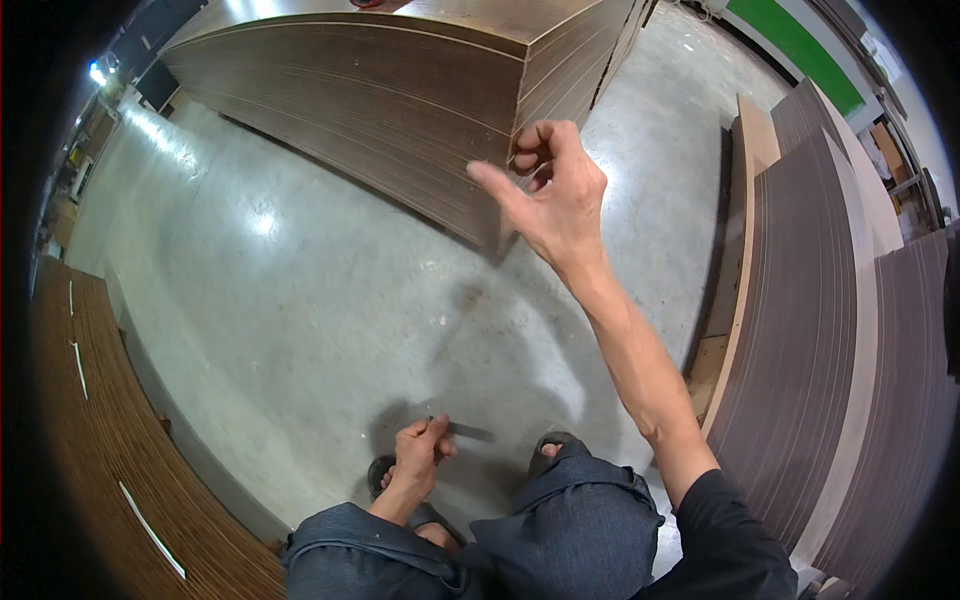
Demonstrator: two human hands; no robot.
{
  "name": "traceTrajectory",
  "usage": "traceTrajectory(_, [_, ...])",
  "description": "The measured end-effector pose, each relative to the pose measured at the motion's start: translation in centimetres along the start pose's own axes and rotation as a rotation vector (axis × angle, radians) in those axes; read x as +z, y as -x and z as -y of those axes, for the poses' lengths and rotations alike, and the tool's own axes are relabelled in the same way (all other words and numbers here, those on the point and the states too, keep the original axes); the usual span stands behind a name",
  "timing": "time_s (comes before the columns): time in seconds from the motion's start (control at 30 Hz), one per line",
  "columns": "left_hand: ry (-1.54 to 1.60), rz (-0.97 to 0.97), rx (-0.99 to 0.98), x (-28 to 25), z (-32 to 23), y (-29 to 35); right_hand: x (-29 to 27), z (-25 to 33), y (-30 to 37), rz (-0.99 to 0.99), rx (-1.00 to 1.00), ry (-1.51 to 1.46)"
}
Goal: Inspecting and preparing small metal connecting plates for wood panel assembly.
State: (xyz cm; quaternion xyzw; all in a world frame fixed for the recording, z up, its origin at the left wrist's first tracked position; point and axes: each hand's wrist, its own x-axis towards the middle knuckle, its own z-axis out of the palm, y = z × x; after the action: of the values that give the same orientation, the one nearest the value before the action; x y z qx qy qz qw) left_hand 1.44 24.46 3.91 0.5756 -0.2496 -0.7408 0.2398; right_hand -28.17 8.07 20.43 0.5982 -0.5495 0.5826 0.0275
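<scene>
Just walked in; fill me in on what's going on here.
A person's left hand has a flat dark strip in its grip, low over the floor. The right hand is raised by the corner of a large board stack, thumb apart from its curled fingers; whether it touches is hard to tell. More boards stand at both sides.

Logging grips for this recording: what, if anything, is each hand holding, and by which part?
The left hand holds a thin, flat dark strip by one end; the other end juts rightward. The right hand shows nothing held.
</scene>
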Motion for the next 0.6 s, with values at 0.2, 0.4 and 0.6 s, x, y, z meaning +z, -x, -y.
traceTrajectory(0.2, [0.005,-0.001,-0.003,-0.4,0.3,0.4,-0.8,-0.9,-0.6,0.038,0.043,-0.08])
traceTrajectory(0.4, [-0.012,-0.046,-0.019,0.5,-0.5,0.9,-1.7,0.7,-1.6,0.017,0.055,-0.208])
traceTrajectory(0.6, [0.023,-0.028,0.001,0.2,-0.1,0.2,-2.1,1.2,-3.5,0.04,-0.027,-0.091])
